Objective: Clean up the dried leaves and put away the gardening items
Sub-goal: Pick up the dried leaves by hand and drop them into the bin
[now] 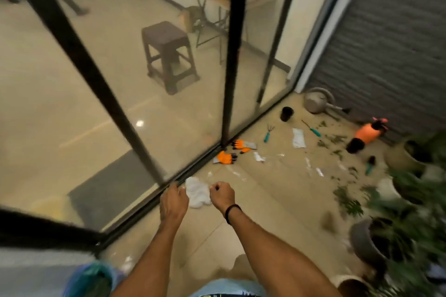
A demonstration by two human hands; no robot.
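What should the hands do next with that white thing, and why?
Probably pull it open. The left hand and right hand both hold what looks like a crumpled white bag. Leaves lie loose on the floor, and an open bag would be ready to take them.

Grips a crumpled white bag (196,194) with the left hand (173,201) at one edge and the right hand (222,194) at the other, above the tan floor (265,200) by the glass door (144,116). Farther along the floor: two orange gloves (242,145) beside the door track, a small rake (268,133), a white packet (298,138), a black pot (286,113), a grey watering can (317,103), an orange spray bottle (368,133). Green leaves (334,138) scattered near potted plants (398,236) on the right.
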